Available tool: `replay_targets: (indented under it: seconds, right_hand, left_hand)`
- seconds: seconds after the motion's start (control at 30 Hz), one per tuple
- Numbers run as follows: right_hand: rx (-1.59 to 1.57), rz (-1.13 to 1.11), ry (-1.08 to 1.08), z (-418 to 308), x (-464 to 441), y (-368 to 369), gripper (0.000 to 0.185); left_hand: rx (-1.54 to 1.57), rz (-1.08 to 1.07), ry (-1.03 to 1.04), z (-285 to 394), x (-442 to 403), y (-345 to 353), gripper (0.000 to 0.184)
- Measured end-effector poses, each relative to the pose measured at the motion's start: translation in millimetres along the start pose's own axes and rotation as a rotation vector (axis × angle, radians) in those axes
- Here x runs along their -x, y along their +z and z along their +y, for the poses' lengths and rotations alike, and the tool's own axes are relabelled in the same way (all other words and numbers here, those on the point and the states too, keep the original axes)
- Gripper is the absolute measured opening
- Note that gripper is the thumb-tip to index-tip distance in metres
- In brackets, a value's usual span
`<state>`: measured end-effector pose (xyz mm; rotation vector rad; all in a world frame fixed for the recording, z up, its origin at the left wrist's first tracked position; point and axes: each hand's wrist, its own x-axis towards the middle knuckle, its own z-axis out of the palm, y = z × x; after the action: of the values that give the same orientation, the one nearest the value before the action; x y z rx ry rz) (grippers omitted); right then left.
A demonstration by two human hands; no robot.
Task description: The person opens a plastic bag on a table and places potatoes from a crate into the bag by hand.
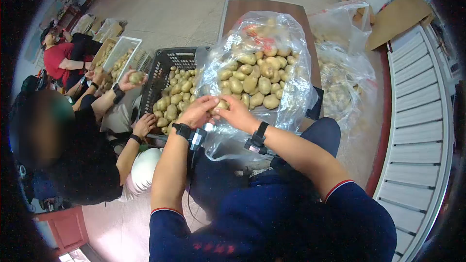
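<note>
A single potato is held between my two hands, over the near edge of an open clear plastic bag. My left hand grips its left side, fingertips meeting those of the other hand on top. On the other side, my right hand closes round it with thumb and fingers. Just beyond, the plastic bag lies spread on a brown board and holds a heap of potatoes. Both wrists wear black straps with small devices, and a cable hangs from the left one.
A black crate of potatoes stands to the left. Beside it sits a co-worker, one raised hand holding a potato; another person is further back near a white crate. Right: more bagged potatoes, cardboard and a white radiator.
</note>
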<state>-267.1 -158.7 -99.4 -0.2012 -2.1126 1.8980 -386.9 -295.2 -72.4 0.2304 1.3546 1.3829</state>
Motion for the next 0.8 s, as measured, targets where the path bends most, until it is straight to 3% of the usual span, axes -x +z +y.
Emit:
replay_targets:
  seconds: [0.17, 0.27, 0.33, 0.47, 0.6, 0.73, 0.8]
  right_hand:
    - [0.189, 0.119, 0.049, 23, 21, -29, 0.045]
    - [0.473, 0.268, 0.128, 33, 39, -55, 0.040]
    - [0.830, 0.397, 0.074, 26, 54, -72, 0.037]
    - [0.982, 0.482, 0.057, 37, 71, -98, 0.044]
    - [1.113, 0.458, 0.176, 35, 74, -111, 0.054]
    - [1.199, 0.473, 0.149, 28, 75, -117, 0.047]
    - [1.229, 0.197, 0.117, 25, 74, -118, 0.030]
  left_hand:
    - [0.067, 0.018, 0.014, -4, -4, -7, 0.030]
    - [0.109, 0.176, 0.112, -2, -4, -14, 0.031]
    - [0.143, 0.194, 0.132, -2, -3, -21, 0.032]
    - [0.188, 0.282, 0.157, -4, -4, -35, 0.034]
    - [0.197, 0.347, 0.129, -8, -6, -47, 0.033]
    - [0.233, 0.371, 0.137, -13, -8, -58, 0.031]
    - [0.242, 0.415, 0.133, -17, -10, -62, 0.030]
